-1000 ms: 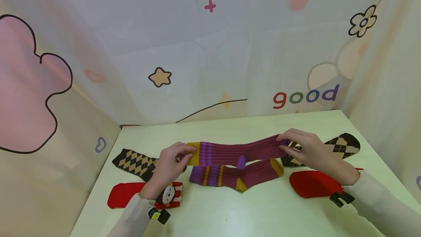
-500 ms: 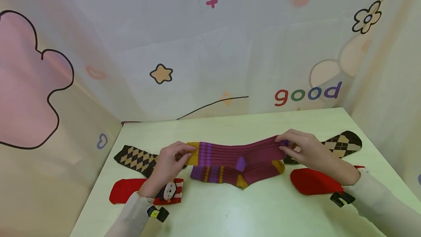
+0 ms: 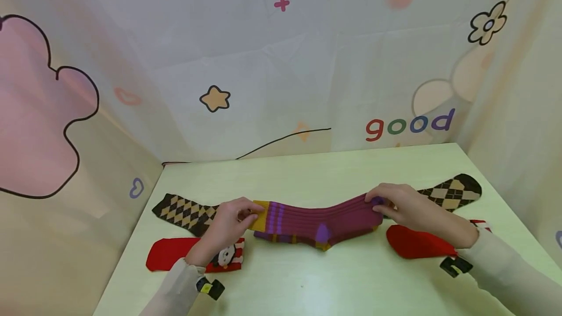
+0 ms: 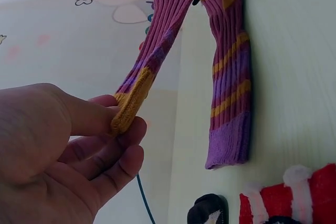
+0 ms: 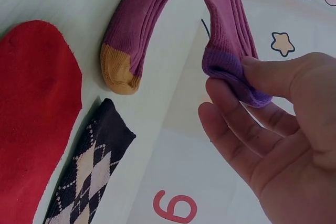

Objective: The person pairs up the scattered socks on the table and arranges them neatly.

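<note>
A maroon ribbed sock (image 3: 298,219) with a mustard cuff, purple stripes and purple heel is stretched between both hands above the table. My left hand (image 3: 229,223) pinches its mustard cuff (image 4: 132,100) between thumb and fingers. At the other end my right hand (image 3: 406,204) pinches the purple toe (image 5: 231,74). Below it on the table lies a second maroon sock (image 4: 229,87) with a purple cuff and mustard stripes, heel and toe. In the head view the held sock hides most of this lower one.
Dark argyle socks lie at the left (image 3: 180,213) and right (image 3: 456,193) of the table (image 3: 303,277). Nearer the front are a red sock (image 3: 171,253) with an animal face at left and another red sock (image 3: 417,242) at right, both partly behind the forearms. A patterned curtain (image 3: 263,62) stands behind.
Both hands have lowered the held sock toward the front, so it now overlaps most of the sock on the table. Both grips look the same.
</note>
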Available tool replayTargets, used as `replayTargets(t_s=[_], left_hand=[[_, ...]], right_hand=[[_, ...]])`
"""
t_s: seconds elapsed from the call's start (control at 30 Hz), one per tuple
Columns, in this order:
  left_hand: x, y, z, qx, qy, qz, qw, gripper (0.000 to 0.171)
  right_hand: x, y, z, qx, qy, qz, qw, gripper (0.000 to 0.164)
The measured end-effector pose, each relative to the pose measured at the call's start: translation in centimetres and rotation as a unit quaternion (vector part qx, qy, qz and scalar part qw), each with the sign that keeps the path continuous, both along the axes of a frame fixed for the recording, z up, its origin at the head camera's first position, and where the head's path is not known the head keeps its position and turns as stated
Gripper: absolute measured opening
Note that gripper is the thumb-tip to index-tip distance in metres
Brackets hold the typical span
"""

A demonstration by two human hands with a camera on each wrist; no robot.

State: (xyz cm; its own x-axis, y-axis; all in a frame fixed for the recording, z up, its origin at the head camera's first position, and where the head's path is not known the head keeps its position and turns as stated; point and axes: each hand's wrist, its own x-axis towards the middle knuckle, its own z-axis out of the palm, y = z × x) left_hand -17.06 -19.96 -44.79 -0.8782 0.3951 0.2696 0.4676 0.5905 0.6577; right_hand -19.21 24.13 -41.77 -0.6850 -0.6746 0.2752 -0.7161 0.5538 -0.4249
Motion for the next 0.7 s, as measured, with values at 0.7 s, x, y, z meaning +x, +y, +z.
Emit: replayTargets(t_s=[0.7], left_hand=[[0.1,0.3,-1.3,-0.037,-0.030,0.007,0.9988,0.020]], right_hand=[[-0.5,-0.3,-1.4,0.037,-0.037,0.005,0.999,0.023]])
